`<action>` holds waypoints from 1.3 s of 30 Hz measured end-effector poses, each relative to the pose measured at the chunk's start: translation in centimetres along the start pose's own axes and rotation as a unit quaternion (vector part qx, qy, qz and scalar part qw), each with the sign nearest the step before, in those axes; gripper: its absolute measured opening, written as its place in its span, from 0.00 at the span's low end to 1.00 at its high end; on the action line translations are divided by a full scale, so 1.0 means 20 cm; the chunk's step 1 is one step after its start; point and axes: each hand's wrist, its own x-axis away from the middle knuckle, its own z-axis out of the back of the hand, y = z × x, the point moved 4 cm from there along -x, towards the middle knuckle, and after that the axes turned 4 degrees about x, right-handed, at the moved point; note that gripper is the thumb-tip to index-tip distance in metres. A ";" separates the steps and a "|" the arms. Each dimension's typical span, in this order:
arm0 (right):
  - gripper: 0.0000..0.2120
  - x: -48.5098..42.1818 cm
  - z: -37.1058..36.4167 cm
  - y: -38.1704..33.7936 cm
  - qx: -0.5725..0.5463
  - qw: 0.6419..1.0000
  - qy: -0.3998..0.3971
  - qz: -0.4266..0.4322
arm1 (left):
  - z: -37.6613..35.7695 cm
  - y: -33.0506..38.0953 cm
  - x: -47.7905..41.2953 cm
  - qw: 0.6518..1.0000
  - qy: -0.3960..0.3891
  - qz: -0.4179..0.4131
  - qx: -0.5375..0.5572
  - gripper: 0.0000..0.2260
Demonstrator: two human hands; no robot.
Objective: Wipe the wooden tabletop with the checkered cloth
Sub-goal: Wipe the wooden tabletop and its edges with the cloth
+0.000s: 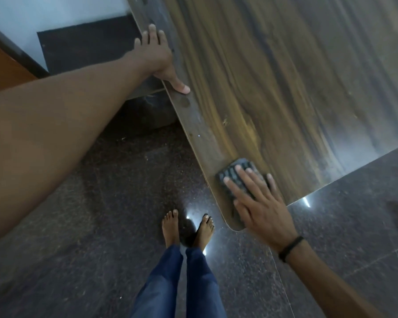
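Two bare feet [170, 228] below blue trousers [161, 283] are planted nearest the camera on a dark, speckled, polished stone floor [90, 226]. Just beyond them, the right hand [260, 203], marked by a thin black wristband [291, 249], is laid flat with its fingers straight and spread; nothing is clasped. Under those fingers the small, dark checkered cloth [233, 168] is pressed, folded into a thick pad, against the near rounded corner of the brown, streaky-grained wooden tabletop [285, 88], close to its left edge.

The cloth is judged to be soft, light and limp, so it is best held down by a broad, flat palm across its middle. A pinch at one edge would probably let it unfold or bunch. The tabletop looks smooth and glossy, so the pad can be expected to slide easily. Firm downward pressure is likely needed to keep it from slipping out from under the fingers.

Farther away, the left hand [156, 56] is rested on the left edge of the tabletop, its thumb lying on top and its fingers extended, apparently as a brace and not as a grasp. Beyond it, a pale wall with a black skirting panel [85, 49] can be seen.
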 end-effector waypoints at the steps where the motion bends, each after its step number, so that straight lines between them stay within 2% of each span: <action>1: 0.26 -0.01 -0.02 0.03 -0.013 0.998 -0.017 -0.067 | -0.04 -0.01 0.01 1.000 -0.003 -0.003 -0.001 0.69; 3: 0.25 -0.05 -0.03 -0.01 -0.035 0.989 -0.008 -0.141 | -0.06 -0.02 0.03 1.000 0.008 -0.005 0.011 0.70; 4: 0.26 -0.02 -0.04 -0.07 -0.036 0.991 -0.001 -0.126 | -0.04 -0.02 0.00 1.000 -0.007 -0.010 0.009 0.71; 6: 0.28 0.11 -0.07 -0.13 -0.019 1.000 -0.001 -0.003 | -0.03 -0.01 0.00 1.000 -0.012 -0.007 -0.008 0.71; 7: 0.28 0.15 -0.07 -0.10 0.000 0.999 0.005 0.039 | -0.05 -0.01 0.02 1.000 -0.019 -0.006 -0.011 0.71; 8: 0.28 0.15 -0.05 -0.06 0.006 0.999 0.005 0.045 | -0.05 0.00 0.01 1.000 -0.023 -0.008 -0.012 0.71; 11: 0.27 -0.02 -0.04 -0.05 -0.018 0.994 0.018 -0.108 | -0.01 0.01 -0.01 0.999 -0.031 -0.007 -0.016 0.72; 12: 0.27 -0.05 -0.04 -0.11 -0.019 0.991 0.020 -0.133 | -0.02 0.01 -0.01 0.999 -0.035 0.000 -0.020 0.72; 13: 0.27 -0.06 -0.06 -0.17 -0.014 0.992 0.016 -0.120 | -0.02 0.01 -0.01 0.999 -0.034 0.001 -0.025 0.72; 16: 0.28 -0.07 -0.05 -0.16 0.001 1.000 0.004 -0.013 | -0.01 0.00 -0.04 0.997 -0.043 -0.006 -0.063 0.70; 18: 0.27 -0.21 -0.02 -0.09 -0.004 0.999 -0.001 -0.040 | 0.04 0.01 -0.07 0.996 -0.033 -0.019 -0.081 0.67; 20: 0.27 -0.40 -0.02 -0.08 -0.023 0.994 -0.013 -0.106 | 0.13 0.02 -0.13 0.997 0.005 -0.031 -0.065 0.64; 21: 0.27 -0.46 -0.02 -0.12 -0.029 0.993 -0.019 -0.109 | 0.18 0.01 -0.17 0.998 0.027 -0.020 -0.050 0.63; 23: 0.27 -0.48 -0.04 -0.17 -0.023 0.999 -0.008 -0.045 | 0.25 -0.03 -0.24 0.998 0.046 0.019 -0.027 0.64; 26: 0.26 -0.51 0.00 -0.05 -0.002 1.000 -0.013 0.023 | 0.26 -0.10 -0.32 0.999 0.023 0.038 -0.004 0.63; 30: 0.26 -0.78 0.04 -0.06 -0.052 0.995 -0.028 -0.078 | 0.25 -0.14 -0.35 0.999 0.033 0.008 0.003 0.62; 32: 0.27 -0.76 0.01 -0.13 -0.041 0.998 -0.026 -0.035 | 0.24 -0.15 -0.36 0.999 0.038 0.012 -0.006 0.62; 35: 0.26 -0.66 0.02 -0.03 -0.013 0.999 -0.033 0.036 | 0.23 -0.16 -0.38 0.999 0.024 0.015 -0.014 0.63; 39: 0.27 -0.93 0.06 -0.03 -0.050 0.996 -0.033 -0.073 | 0.26 -0.13 -0.39 0.999 0.018 0.015 -0.024 0.63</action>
